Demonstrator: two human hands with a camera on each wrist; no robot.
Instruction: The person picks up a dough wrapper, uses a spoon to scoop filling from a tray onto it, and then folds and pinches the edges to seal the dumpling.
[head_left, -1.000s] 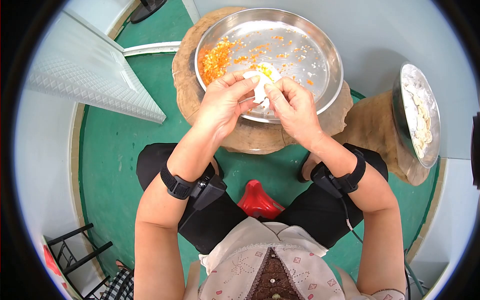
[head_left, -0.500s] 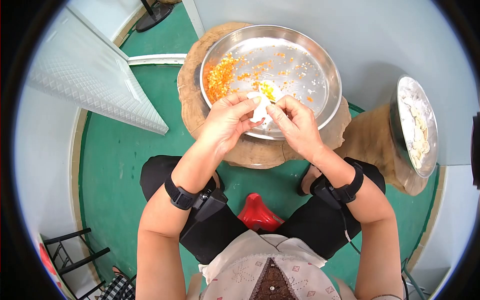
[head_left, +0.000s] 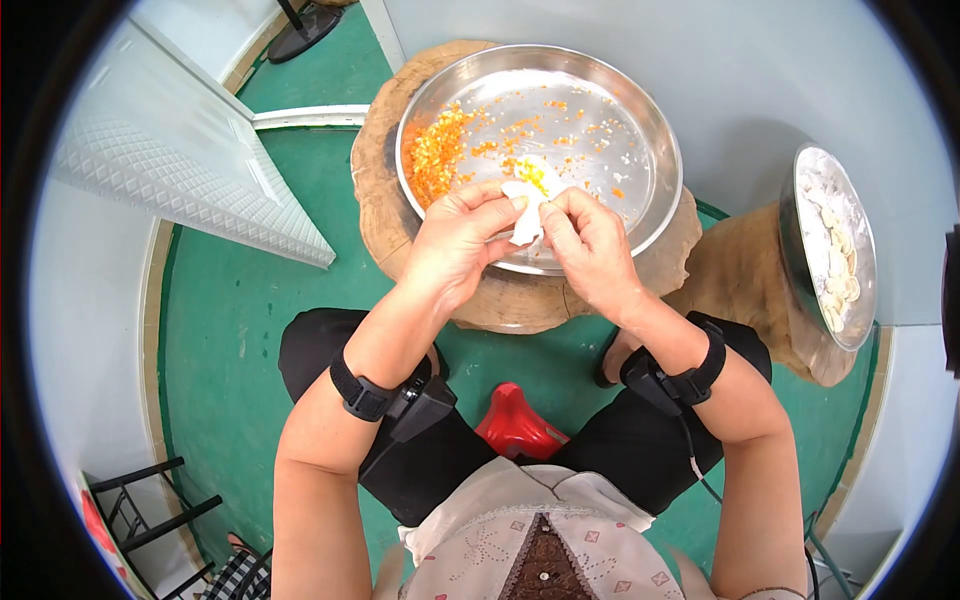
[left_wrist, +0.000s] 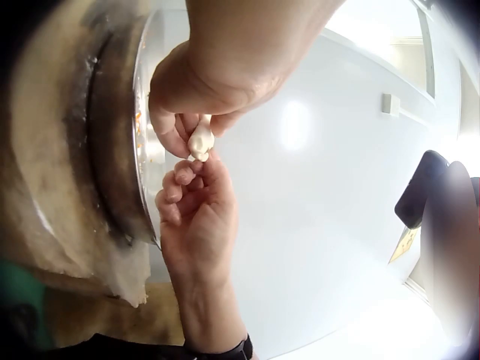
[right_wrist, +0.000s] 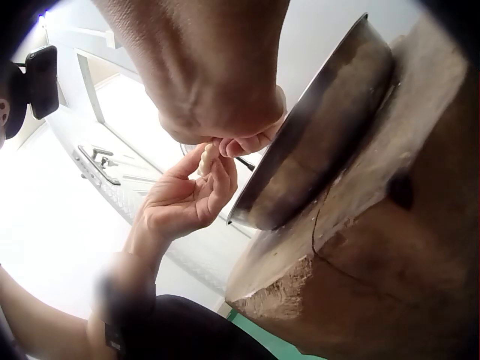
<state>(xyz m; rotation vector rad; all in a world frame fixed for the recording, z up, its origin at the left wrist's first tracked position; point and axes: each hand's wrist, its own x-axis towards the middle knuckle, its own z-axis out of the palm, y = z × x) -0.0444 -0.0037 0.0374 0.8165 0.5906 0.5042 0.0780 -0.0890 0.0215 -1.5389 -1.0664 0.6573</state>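
From above, my left hand (head_left: 455, 240) and right hand (head_left: 590, 245) both pinch one soft white dumpling (head_left: 527, 205) over the near rim of the round, shiny pan (head_left: 640, 110), with yellow filling showing at its open top. The wrist views show only its folded pale edge clamped between my fingertips, beside the pan's wall and the rough, cracked stump (right_wrist: 375, 247). Only the head view shows the orange heap (head_left: 435, 150), and a second pan (head_left: 800, 230) of floury dumplings on a second stump (head_left: 740, 270): two pans, two stumps.
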